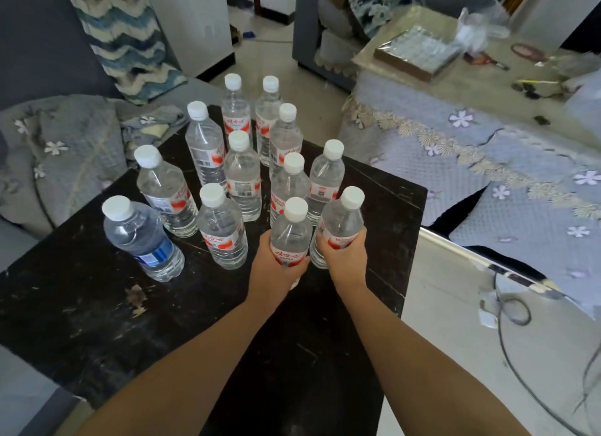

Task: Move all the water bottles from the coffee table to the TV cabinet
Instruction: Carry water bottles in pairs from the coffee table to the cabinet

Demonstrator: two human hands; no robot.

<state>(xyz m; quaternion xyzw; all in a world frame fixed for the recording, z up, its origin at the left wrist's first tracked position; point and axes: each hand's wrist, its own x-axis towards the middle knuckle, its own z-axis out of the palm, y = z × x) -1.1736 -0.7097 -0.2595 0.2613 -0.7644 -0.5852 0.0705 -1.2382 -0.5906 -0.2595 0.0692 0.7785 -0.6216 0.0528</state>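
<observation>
- Left hand wrapped around one water bottle; right hand gripping neighbouring bottle.
- Both near coffee table right edge.
- Likely full, heavy, slick: grasp mid-label, never cap.

A zigzag-patterned cushion leaned at eleven o'clock; a floral grey cover draped furniture at three o'clock; black cable crossed the floor at four o'clock.

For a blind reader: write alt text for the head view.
Two bare hands each grip a water bottle, left hand and right hand, on a black coffee table holding twelve capped bottles. One bottle has a blue label; the rest have red ones.
</observation>
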